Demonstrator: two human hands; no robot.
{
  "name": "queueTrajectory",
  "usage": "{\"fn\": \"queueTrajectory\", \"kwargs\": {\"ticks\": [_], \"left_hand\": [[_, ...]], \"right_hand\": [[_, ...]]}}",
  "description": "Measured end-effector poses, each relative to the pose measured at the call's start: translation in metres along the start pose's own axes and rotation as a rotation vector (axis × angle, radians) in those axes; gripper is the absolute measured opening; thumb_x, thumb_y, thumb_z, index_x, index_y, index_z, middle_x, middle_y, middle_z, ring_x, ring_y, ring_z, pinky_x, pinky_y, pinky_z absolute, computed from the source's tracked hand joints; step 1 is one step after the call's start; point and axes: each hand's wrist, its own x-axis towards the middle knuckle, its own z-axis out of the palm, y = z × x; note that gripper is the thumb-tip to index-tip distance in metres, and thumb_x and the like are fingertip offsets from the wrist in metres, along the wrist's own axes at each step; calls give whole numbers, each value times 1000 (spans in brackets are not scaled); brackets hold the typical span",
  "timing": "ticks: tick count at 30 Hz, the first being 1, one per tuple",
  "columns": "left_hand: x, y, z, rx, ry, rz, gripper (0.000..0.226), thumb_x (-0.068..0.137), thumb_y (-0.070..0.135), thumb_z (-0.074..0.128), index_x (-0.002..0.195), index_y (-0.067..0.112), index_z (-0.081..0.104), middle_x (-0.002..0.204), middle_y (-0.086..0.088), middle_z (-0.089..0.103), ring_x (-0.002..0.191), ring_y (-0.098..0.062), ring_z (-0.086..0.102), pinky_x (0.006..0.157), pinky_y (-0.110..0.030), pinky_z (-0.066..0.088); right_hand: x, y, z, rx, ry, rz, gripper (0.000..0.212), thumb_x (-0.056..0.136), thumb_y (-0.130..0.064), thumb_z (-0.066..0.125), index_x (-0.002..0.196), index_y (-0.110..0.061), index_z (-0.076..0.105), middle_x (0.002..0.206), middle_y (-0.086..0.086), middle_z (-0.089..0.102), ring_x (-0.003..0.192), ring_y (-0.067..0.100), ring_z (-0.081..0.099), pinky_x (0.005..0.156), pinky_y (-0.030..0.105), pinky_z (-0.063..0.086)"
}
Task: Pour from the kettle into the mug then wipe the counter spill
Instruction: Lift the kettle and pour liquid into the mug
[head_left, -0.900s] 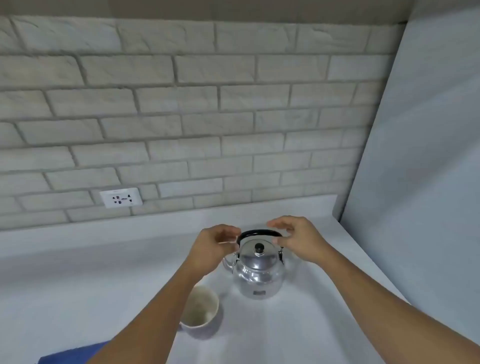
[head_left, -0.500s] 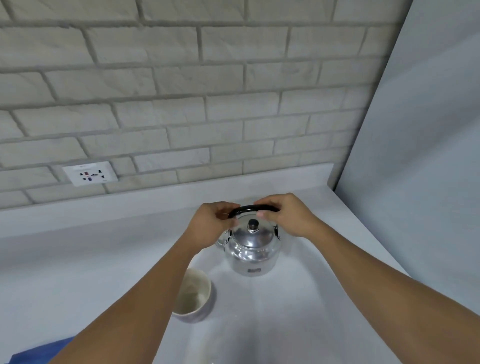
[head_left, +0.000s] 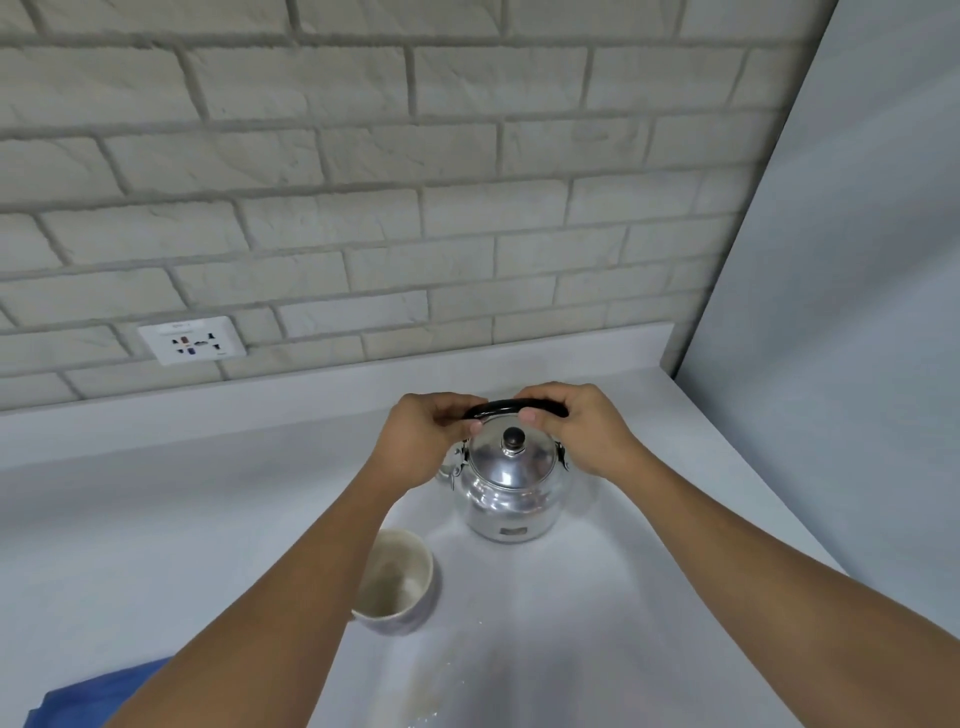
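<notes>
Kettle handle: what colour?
Black, on a shiny silver kettle; the handle shows in the head view, between both hands.

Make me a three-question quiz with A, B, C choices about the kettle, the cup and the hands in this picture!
1. Where is the white ceramic mug?
A. Behind the kettle
B. In front of the shiny silver metal kettle, to its left
C. On the kettle

2. What colour is the kettle's curved handle?
A. Black
B. Red
C. Yellow

3. What are the hands doing?
A. Wiping
B. Lifting the mug
C. Both gripping the handle

Answers: 1 B, the mug sits nearer the camera beside the left forearm. 2 A, the bar shows black. 3 C, the left hand and right hand close on its ends.
</notes>
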Motion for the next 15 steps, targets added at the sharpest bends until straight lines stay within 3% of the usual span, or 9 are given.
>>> {"fn": "queueTrajectory", "kwargs": {"ticks": [3,9,15], "left_hand": [[-12,17,-14,-8,-7,46,36,83,0,79,116,15,77,107,0,80,102,-12,75,98,-26,56],[-63,23,-62,8,31,92,37,84,7,81,118,20,74,117,6,77,113,-10,69,105,-34,51],[-114,-4,-93,9,55,13,35,83,14,82,116,25,75,121,11,75,115,-7,68,107,-32,49]], "right_hand": [[-6,-18,-3,27,15,-47,30,89,-12,76,95,-41,76,95,-21,79,92,-3,71,81,8,48],[-24,-56,-13,87,58,-123,20,90,-15,76,101,-32,79,100,-5,80,98,9,73,92,19,54],[-47,-87,-15,87,59,-191,20,88,-11,77,99,-28,78,92,-15,78,92,1,72,88,15,52]]}}
